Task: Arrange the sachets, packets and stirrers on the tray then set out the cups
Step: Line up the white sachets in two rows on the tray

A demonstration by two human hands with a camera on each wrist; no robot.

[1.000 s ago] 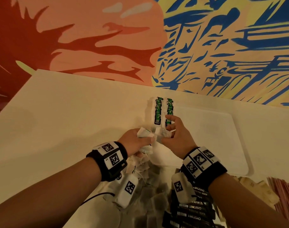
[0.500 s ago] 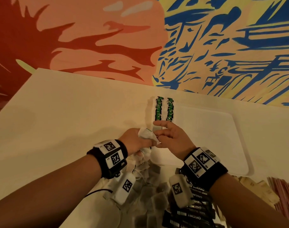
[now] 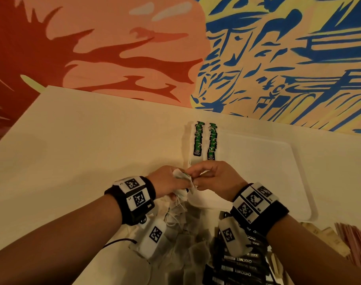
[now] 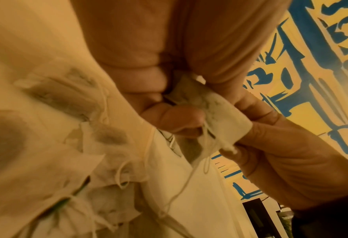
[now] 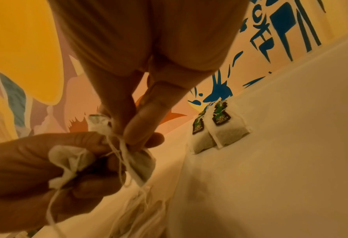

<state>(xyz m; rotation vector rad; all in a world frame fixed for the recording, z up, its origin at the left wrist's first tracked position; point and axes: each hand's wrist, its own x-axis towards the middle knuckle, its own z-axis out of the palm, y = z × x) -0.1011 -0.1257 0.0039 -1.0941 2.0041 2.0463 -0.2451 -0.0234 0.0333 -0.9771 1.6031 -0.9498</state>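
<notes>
Clutching a crumpled bunch of white paper tea bags (image 3: pixel 180 183) in left hand (image 3: pixel 165 182), fingers curled; right hand (image 3: pixel 214 179) pinching one bag's string, just before white plastic tray (image 3: pixel 278 171) holding two green-tagged tea-bag rows (image 3: pixel 205 140).

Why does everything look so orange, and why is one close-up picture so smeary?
Head view: warm, dim light tints the white tray orange, and the wide lens bows the table edge. Left wrist view: the loose tea bags at the lower left are smeared and out of focus. Right wrist view: sharper, the tags on the two rows of tea bags almost readable.
</notes>
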